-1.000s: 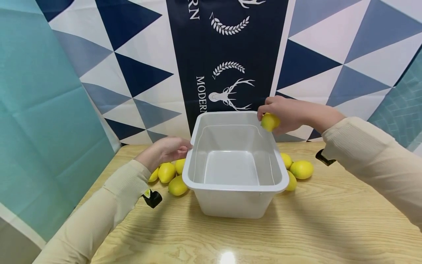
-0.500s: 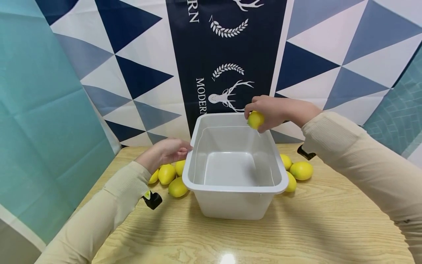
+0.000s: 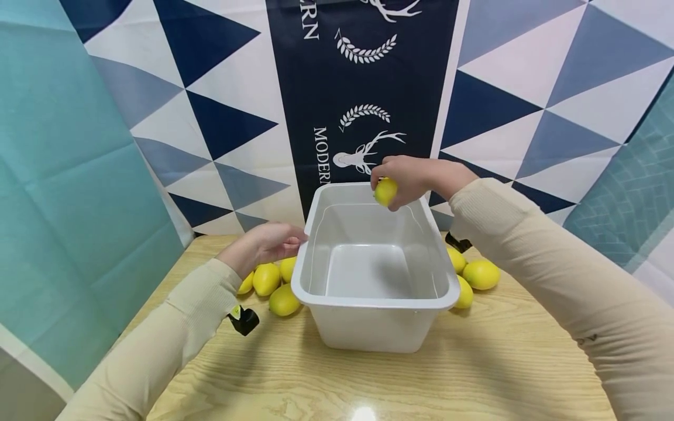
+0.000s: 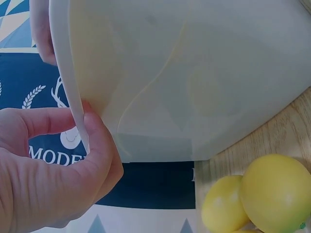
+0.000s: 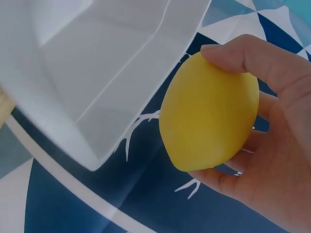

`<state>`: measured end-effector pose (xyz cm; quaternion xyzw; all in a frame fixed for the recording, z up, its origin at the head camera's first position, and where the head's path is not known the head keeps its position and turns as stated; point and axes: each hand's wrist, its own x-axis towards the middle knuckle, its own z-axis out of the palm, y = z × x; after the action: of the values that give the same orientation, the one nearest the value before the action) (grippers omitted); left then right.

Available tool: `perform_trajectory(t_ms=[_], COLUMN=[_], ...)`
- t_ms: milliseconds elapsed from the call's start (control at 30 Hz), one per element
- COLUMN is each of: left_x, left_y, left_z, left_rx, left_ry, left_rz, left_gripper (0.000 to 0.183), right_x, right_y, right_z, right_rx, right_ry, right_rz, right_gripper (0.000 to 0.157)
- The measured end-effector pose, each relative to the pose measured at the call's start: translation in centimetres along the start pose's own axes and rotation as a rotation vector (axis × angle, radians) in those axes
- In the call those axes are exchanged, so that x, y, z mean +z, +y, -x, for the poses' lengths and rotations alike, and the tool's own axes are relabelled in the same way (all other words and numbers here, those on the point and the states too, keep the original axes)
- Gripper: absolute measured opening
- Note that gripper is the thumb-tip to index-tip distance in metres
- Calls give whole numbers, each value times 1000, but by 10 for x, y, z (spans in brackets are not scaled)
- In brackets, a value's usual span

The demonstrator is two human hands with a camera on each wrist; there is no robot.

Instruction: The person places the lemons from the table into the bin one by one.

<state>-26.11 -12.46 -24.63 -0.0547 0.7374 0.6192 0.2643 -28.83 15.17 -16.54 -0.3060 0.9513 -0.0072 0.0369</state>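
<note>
A light grey plastic tub [image 3: 368,303] stands in the middle of the wooden table, its inside bare in the head view. My left hand [image 3: 271,241] pinches the tub's left rim between thumb and fingers, as the left wrist view shows with the hand [image 4: 63,170] at the rim [image 4: 65,73]. Over the tub's far right part, my right hand [image 3: 411,178] holds a yellow lemon [image 3: 386,191]. Seen from the right wrist, the lemon [image 5: 209,111] is gripped with the thumb on top and the fingers [image 5: 223,182] beneath and behind it.
Several lemons [image 3: 267,278] lie on the table left of the tub, partly behind the left wrist. More lemons [image 3: 481,275] sit by its right side. A patterned cloth wall [image 3: 226,117] rises right behind the table [image 3: 316,386].
My right hand has moved left with the lemon, from the tub's right rim to over its inside. The left hand has stayed on the rim.
</note>
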Motion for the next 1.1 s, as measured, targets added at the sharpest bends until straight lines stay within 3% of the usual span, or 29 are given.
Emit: perform_trajectory(t_ms=[700,1100], left_x=[0,0], left_y=[-1,-3], left_z=[0,0], left_rx=[3,11], left_ry=[2,9], left_rz=[-1,13], left_gripper=[48,49], right_x=[19,46], right_y=[-3,-5], right_z=[-43,-66], right_rx=[22,44], right_ry=[-15,-59], right_rz=[-68,-92], right_gripper=[44,46])
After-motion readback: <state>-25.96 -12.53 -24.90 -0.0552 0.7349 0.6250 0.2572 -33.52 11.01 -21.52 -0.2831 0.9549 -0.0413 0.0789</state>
